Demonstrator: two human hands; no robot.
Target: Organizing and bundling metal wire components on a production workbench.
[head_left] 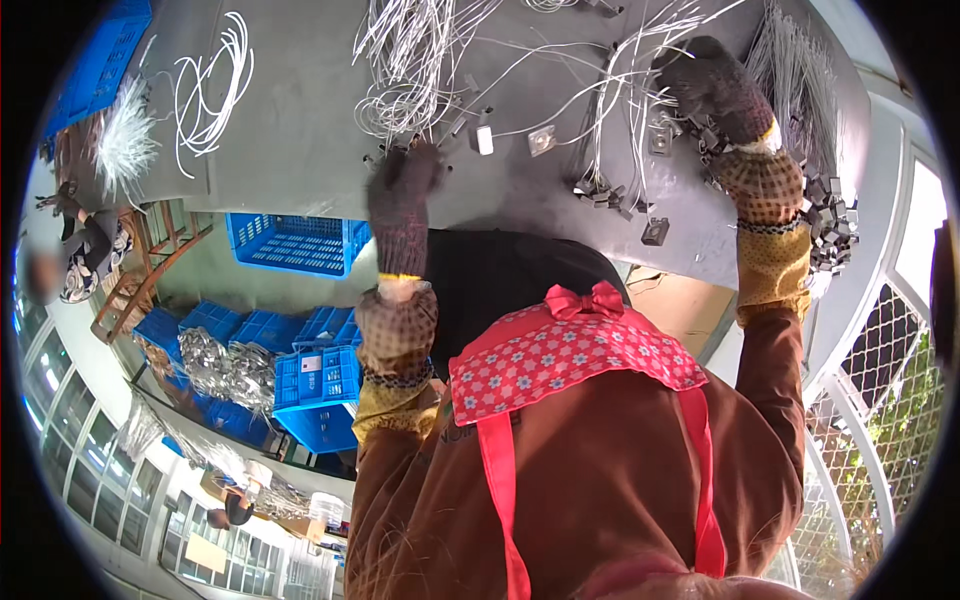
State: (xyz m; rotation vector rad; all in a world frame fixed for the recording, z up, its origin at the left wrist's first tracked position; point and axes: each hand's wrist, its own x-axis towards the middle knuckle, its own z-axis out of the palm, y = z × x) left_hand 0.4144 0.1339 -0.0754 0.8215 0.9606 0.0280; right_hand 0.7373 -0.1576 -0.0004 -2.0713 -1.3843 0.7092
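My left hand [402, 190], in a dark knitted glove, is at the near end of a bundle of thin white wires [415, 50]. Its fingers are drawn together by the small dark end pieces, and what they pinch is hidden. My right hand [712, 88], gloved alike, is farther right with fingers curled on several white wires [640, 75]. Between the hands lie a small white block [485, 140] and a square metal piece [541, 141]. A second metal piece [660, 138] sits just below my right hand. Closer to me is a small grey block [655, 232].
Many small grey clips [828, 220] are heaped at the table's right edge, beside another wire bundle [795, 85]. A white wire coil [215, 90] lies on the left of the grey table [300, 120]. Below stands a blue crate [300, 245]. Another person's gloved hand [62, 200] is far left.
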